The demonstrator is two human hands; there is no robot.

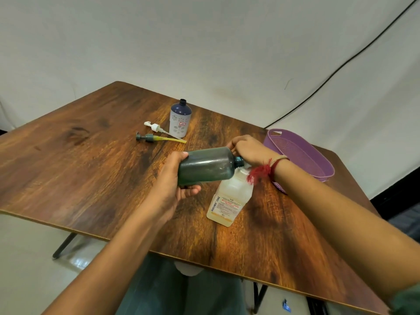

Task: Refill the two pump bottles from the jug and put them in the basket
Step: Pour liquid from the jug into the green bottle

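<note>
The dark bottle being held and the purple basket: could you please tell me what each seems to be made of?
The dark bottle looks like smoky translucent plastic, smooth and slightly glossy, judging by the soft highlights along its side. The purple basket appears to be matt moulded plastic: perforated floor, cut-out handle.

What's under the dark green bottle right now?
The jug stands under the dark green bottle's neck end, table under the rest. The jug's mouth is covered by the right hand and red wrist thread.

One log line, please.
left hand holds green bottle sideways | right hand at jug top, grip unclear | blue bottle upright, uncapped | white pump, grey pump on table
</note>
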